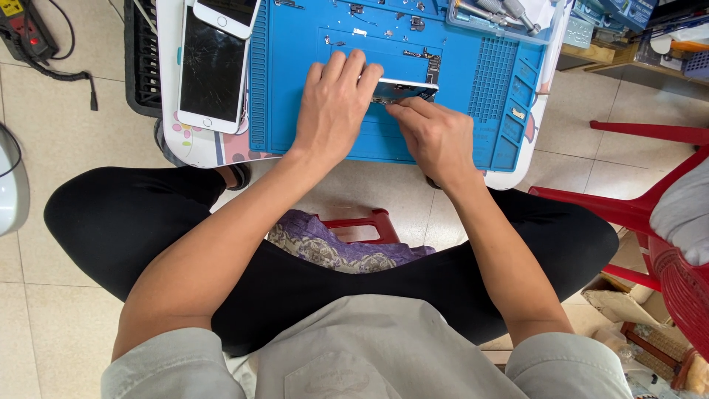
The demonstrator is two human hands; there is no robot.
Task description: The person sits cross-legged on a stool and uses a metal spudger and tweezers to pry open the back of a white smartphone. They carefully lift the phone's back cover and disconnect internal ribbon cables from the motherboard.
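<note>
Blue silicone mat (pixel 295 89) carries the work: an opened phone (pixel 405 87), lying flat near the mat's centre, toward its near edge. The left hand (pixel 336 103) lies palm-down over the phone's left part, fingers spread and pressing it against the mat. The right hand (pixel 436 137) is pinched closed at the phone's near edge, thumb and forefinger together on what appears to be a small part or fine tool; what exactly is pinched cannot be told.

Procedure, as judged from this position: keep the left hand's pressure even and flat so the phone does not slide. Work with the right fingertips only, in small movements. Avoid levering against the exposed board (pixel 432 68) at the phone's right end.

Small screws and parts (pixel 384 33) lie loose on the mat's far half; keep wrists clear of them. A tray of tools (pixel 502 15) stands at the mat's far right corner. Two white phones (pixel 214 66) lie face-up on the table just beside the mat's left edge, one with a cracked screen. A red stool (pixel 628 207) stands to the right of the table.
</note>
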